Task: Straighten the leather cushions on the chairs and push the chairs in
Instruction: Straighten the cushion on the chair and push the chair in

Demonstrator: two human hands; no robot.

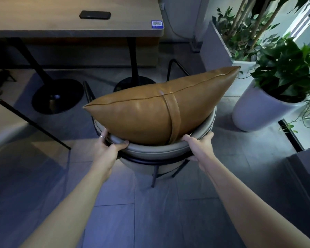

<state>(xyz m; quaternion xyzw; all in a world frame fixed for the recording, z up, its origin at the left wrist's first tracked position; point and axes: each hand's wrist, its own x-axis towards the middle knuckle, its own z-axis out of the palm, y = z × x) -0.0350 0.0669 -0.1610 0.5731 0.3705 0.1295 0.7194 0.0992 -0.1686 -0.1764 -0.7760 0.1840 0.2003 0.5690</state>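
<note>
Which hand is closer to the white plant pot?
Right. The right hand grips the chair back on the side toward the white plant pot. The left hand grips the opposite end of the chair back, with the cushion between.

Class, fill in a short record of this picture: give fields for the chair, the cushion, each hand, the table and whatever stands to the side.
chair: grey padded round-backed chair with black metal legs, standing short of the table
cushion: tan leather cushion with a strap, propped on the chair, tilted, right corner higher
left hand: left hand gripping the backrest rim
right hand: right hand gripping the backrest rim
table: wooden table, with a dark flat object on top
side: white planter with a leafy green plant at right
</note>
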